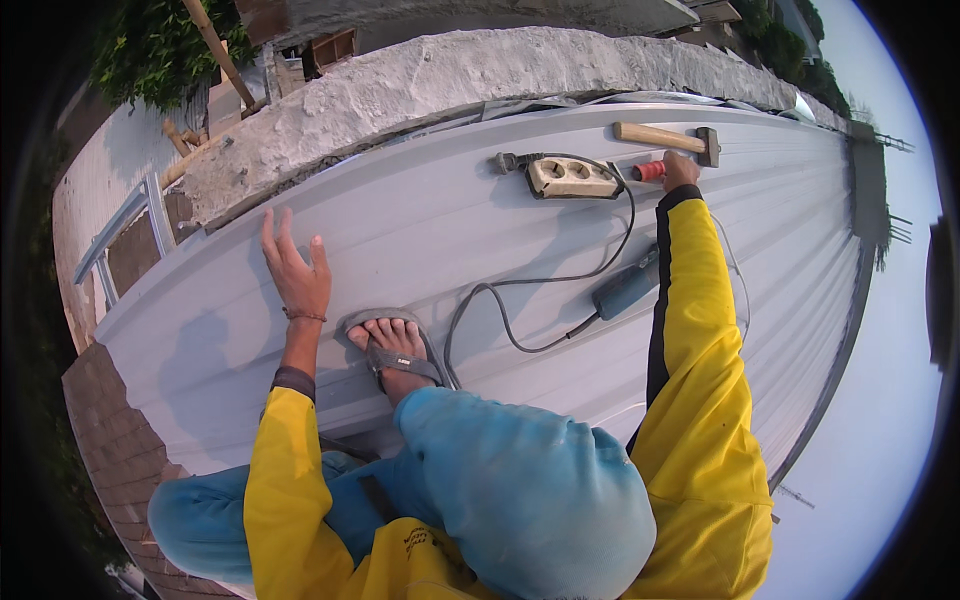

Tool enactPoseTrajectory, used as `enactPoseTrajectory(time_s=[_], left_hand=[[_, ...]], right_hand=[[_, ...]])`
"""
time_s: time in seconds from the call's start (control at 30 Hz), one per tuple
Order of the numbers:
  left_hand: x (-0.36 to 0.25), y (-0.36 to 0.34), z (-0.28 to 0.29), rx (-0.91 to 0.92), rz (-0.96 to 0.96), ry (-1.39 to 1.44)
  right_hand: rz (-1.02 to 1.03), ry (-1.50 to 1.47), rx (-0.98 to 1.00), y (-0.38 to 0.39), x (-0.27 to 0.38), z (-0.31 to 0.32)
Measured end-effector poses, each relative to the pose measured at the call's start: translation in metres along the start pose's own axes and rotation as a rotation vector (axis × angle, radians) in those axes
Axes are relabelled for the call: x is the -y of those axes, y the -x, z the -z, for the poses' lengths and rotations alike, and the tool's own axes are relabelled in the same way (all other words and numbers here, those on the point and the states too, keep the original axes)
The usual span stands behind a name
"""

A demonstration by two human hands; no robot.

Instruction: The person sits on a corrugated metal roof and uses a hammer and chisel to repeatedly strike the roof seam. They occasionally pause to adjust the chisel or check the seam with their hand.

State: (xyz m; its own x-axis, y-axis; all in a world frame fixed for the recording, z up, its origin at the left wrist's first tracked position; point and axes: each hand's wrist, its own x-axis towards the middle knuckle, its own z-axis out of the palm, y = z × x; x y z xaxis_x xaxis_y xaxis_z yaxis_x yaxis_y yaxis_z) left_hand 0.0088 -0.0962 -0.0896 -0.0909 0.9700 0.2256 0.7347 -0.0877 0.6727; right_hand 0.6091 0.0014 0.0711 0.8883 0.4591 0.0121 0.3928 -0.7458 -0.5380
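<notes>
My right hand [682, 168] is closed around a tool with a red grip [649, 171]; the rest of it is hidden in the fist, so its kind does not show. Just beyond lies a hammer [655, 134] with a wooden handle and dark metal head. Left of the fist is an off-white power strip [572, 178] with round sockets. A dark blue corded power tool [624, 286] lies partly behind my right forearm. My left hand [297, 272] is open, fingers spread, at the grey ribbed metal roofing [410, 210]; whether the palm presses on it is unclear.
A black cord [520, 281] loops across the roofing near my sandalled foot [390, 345]. A rough concrete ledge [450, 75] runs along the far side. Brown roof tiles [110, 430] lie lower left. The roofing's right edge [835, 370] drops off beside a grey pillar [868, 185].
</notes>
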Motion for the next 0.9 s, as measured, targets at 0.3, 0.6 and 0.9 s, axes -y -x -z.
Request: enactPoseTrajectory(time_s=[0.3,0.6,0.9], left_hand=[[-0.008,0.005,0.006,0.071,0.030,0.024],[-0.010,0.001,0.003,0.103,-0.001,0.031],[-0.021,-0.001,-0.004,0.136,-0.022,0.093]], right_hand=[[-0.189,-0.233,0.102,-0.018,0.013,-0.021],[-0.270,-0.413,0.142,-0.002,0.022,-0.025],[-0.359,-0.592,0.199,0.029,0.036,0.002]])
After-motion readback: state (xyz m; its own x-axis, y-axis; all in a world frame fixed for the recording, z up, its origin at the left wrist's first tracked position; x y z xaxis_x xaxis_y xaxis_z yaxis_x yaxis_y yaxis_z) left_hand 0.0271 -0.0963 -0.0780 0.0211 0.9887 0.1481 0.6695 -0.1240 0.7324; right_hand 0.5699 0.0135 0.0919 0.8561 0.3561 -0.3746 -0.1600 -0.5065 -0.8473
